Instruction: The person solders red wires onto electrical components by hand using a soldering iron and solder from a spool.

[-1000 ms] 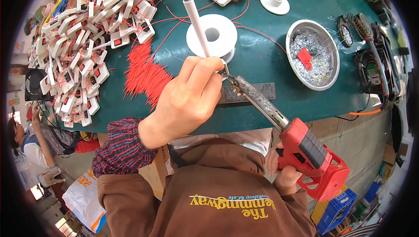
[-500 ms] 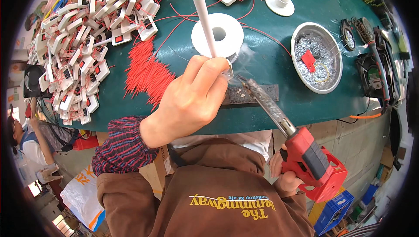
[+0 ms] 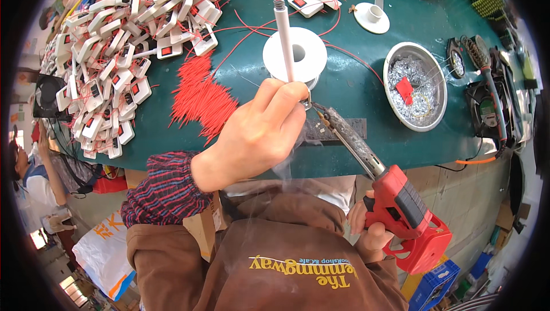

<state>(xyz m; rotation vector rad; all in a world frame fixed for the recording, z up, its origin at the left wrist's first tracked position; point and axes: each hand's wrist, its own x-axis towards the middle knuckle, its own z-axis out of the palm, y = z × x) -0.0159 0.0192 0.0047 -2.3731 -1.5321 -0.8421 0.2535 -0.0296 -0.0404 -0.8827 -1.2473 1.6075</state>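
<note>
My left hand (image 3: pixel 258 128) is closed round the lower end of a white tube (image 3: pixel 285 42) with red wires coming out of its top. A small metal end (image 3: pixel 308 102) sticks out by the fingertips. In my right hand (image 3: pixel 371 228) is a red soldering gun (image 3: pixel 401 202), its grip partly hiding the fingers. The gun's dark tip is right at that metal end; whether they touch, I cannot tell. Thin smoke hangs below the left hand. Just behind the hand stands a white spool (image 3: pixel 312 53), and below the tip lies a dark flat bar (image 3: pixel 346 129) with small bits on it.
A big heap of white switch housings (image 3: pixel 109 70) covers the table's left. Beside it lie many short red wires (image 3: pixel 200 96). On the right are a round metal bowl (image 3: pixel 432 117) of silvery scraps, a white flanged piece (image 3: pixel 371 20) and a small fan (image 3: pixel 487 113).
The view has shifted a little, so the table things sit slightly further right. The soldering tip is closer to the metal end. Smoke has drifted from beside the spool to below the left hand.
</note>
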